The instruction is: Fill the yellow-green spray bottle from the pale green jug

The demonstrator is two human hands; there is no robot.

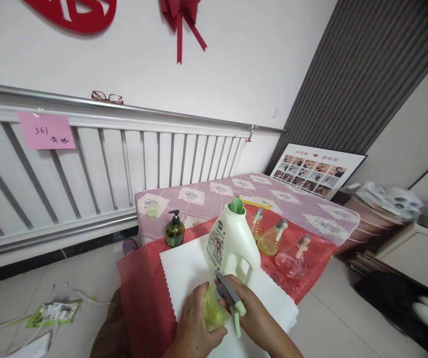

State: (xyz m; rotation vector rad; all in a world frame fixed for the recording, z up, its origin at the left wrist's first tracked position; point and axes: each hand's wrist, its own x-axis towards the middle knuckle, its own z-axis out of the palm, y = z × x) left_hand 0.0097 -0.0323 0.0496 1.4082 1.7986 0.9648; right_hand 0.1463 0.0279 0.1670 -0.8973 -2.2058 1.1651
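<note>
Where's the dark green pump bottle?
The pump bottle stands on the red cloth at the table's left, left of the white jug.

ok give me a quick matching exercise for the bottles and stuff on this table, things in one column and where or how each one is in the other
Things:
1. spray bottle
2. white jug
3. dark green pump bottle
4. clear pink flask

Places or states:
A. on the red cloth near the table's right edge
B. held between both hands
C. standing open, green spout at the top
D. left of the jug, by the pink tablecloth

Pairs: 1-B, 2-C, 3-D, 4-A
</note>
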